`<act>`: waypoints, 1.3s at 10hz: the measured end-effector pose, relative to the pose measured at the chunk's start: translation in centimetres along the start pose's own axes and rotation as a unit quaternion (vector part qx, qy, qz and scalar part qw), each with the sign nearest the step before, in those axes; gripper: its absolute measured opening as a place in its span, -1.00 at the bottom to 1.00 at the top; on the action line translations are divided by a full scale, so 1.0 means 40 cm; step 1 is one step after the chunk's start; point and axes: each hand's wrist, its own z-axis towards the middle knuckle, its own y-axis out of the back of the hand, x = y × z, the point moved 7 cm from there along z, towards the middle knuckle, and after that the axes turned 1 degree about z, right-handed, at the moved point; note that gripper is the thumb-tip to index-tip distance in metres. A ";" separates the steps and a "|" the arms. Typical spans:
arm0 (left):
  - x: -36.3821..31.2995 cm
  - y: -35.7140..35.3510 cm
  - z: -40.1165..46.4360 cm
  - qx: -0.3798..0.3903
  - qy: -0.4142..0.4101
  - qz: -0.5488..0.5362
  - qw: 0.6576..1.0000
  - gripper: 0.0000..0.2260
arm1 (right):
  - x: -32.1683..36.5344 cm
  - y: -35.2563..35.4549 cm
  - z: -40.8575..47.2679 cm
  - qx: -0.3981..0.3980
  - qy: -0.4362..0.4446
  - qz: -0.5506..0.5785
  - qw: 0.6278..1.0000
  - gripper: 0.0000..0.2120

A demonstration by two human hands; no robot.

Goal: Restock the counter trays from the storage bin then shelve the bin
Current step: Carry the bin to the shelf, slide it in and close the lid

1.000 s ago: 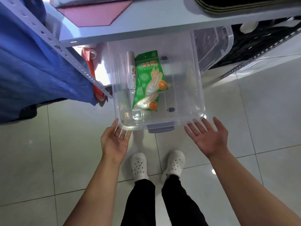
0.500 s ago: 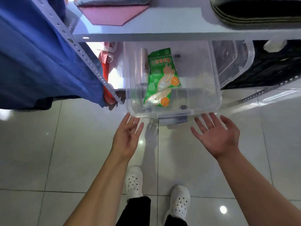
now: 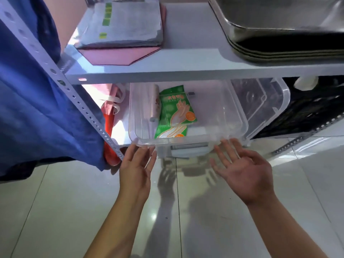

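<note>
Sitting on the bottom shelf under a white shelf board (image 3: 186, 72), the clear storage bin (image 3: 232, 116) has its front rim sticking out over the tiled floor (image 3: 55, 211). Inside lie a green glove packet (image 3: 176, 112) and a roll of bags (image 3: 154, 103), side by side. Both hands are open, fingers spread: the left hand (image 3: 135, 171) has its fingertips at the bin's front left corner, the right hand (image 3: 243, 169) has its fingertips at the front right, grip closed on nothing. A blue cloth (image 3: 33, 108) hangs left; metal trays (image 3: 279, 34) are stacked above.
</note>
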 end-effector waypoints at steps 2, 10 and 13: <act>-0.009 0.016 0.076 0.102 -0.123 0.158 0.974 -0.47 | 0.002 -0.011 0.058 0.061 0.061 -0.015 0.996 -0.54; 0.061 0.018 0.047 0.145 -0.193 0.355 0.903 -0.21 | 0.334 0.094 0.192 -0.191 0.458 -0.466 0.732 -0.63; 0.059 -0.017 0.018 0.152 0.002 0.015 0.988 -0.60 | 0.349 0.109 0.179 -0.131 0.449 -0.508 0.723 -0.76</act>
